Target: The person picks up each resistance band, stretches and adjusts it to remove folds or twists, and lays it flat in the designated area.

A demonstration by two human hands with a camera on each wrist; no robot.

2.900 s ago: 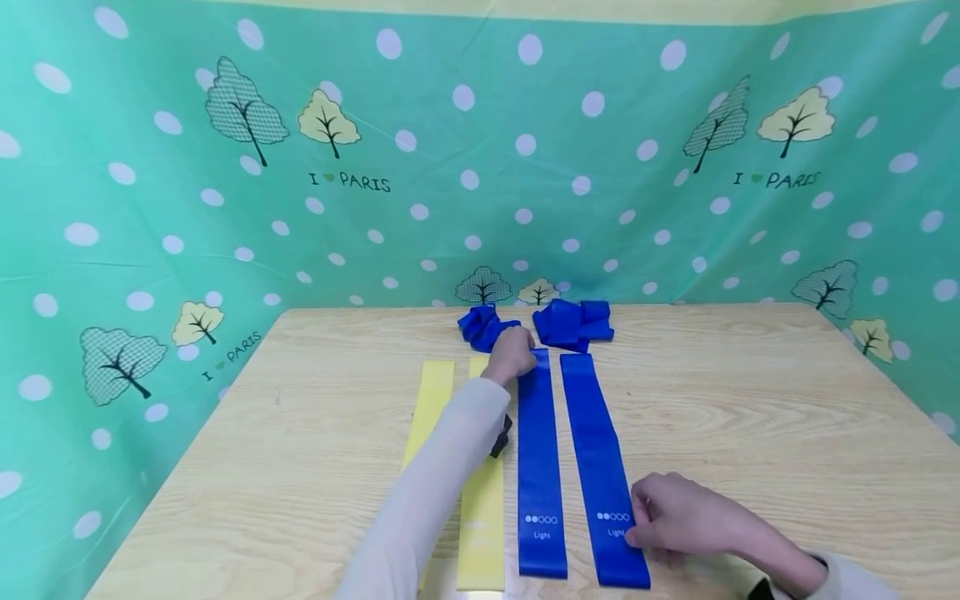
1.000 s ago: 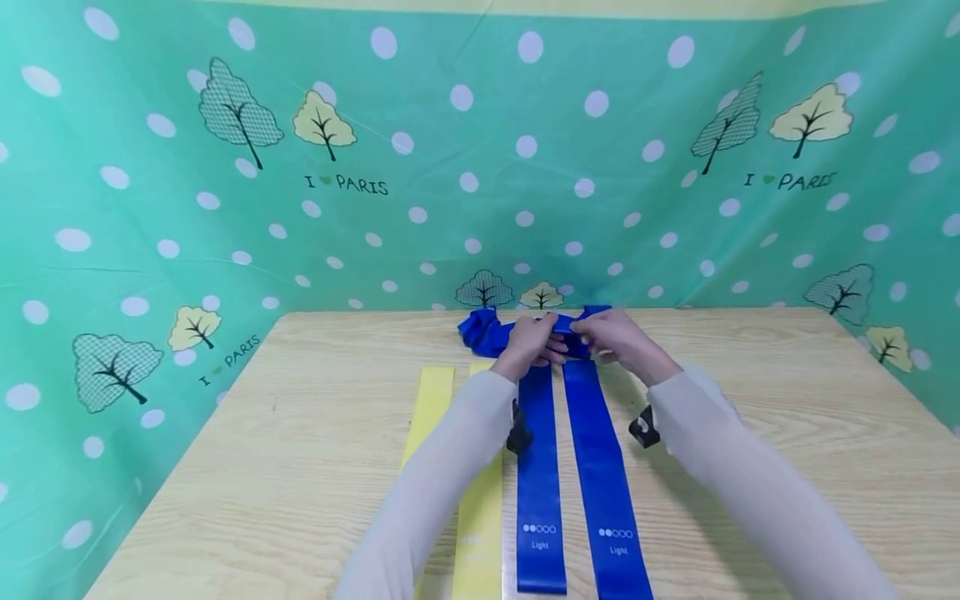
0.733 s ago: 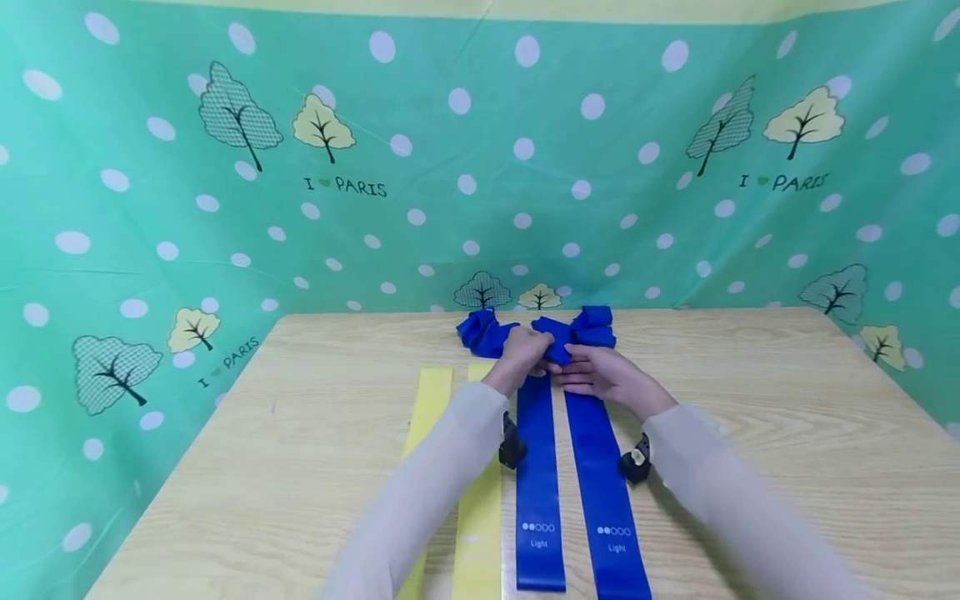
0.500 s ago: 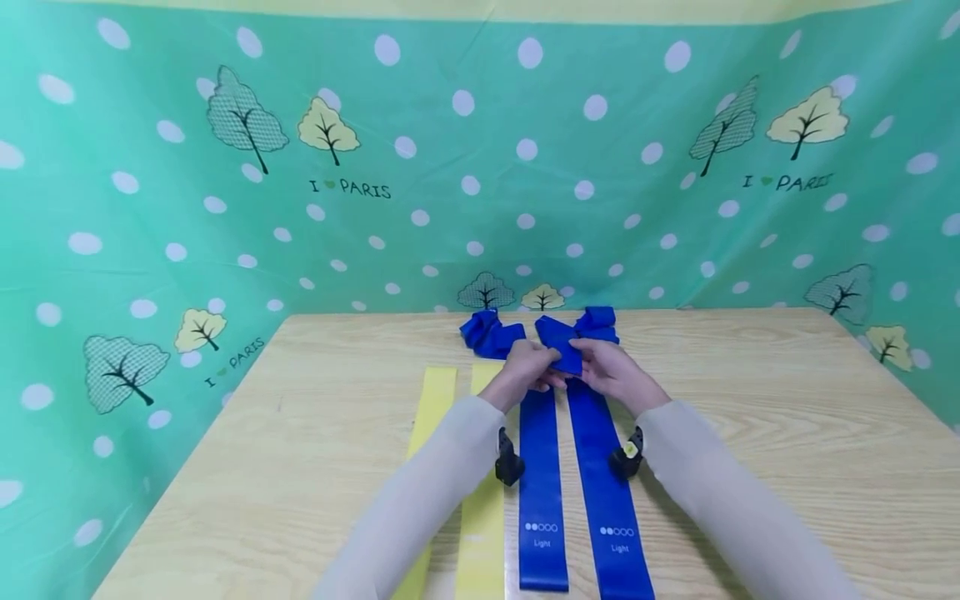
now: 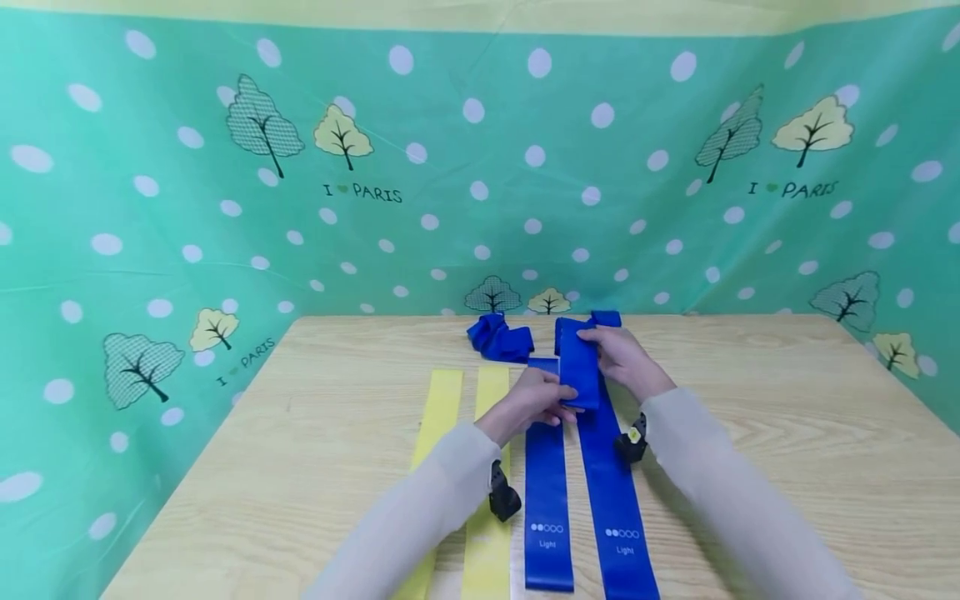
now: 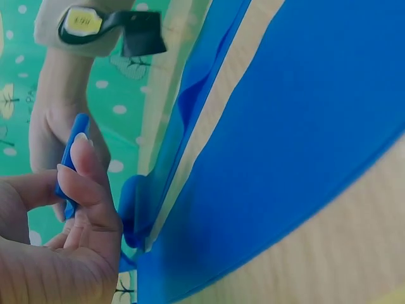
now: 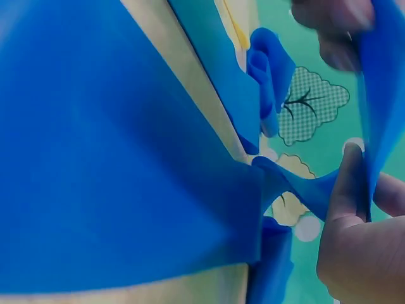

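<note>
Both hands hold a blue resistance band [image 5: 579, 367] above the far ends of the flat blue bands. My left hand [image 5: 534, 396] pinches its near end between thumb and fingers. Higher up, my right hand [image 5: 622, 354] pinches the band's right edge, with the thumb on top. Between the hands the band hangs as a fairly smooth strip; the rest trails back to the table's far edge. In the left wrist view the left hand [image 6: 76, 234] grips the band edge-on. The right wrist view has the right hand [image 7: 361, 247] with the band between thumb and fingers.
Two flat blue bands, one left [image 5: 547, 500] and one right [image 5: 618, 492], both marked Light, lie lengthwise. Two yellow bands, an inner [image 5: 487, 550] and an outer [image 5: 438, 417], lie left of them. A crumpled blue band [image 5: 501, 340] sits at the back, before a green curtain [image 5: 420, 208].
My right hand has left the right flat band and gone to the back. Both hands have picked up the right crumpled blue band, drawn it nearer and spread it into a strip.
</note>
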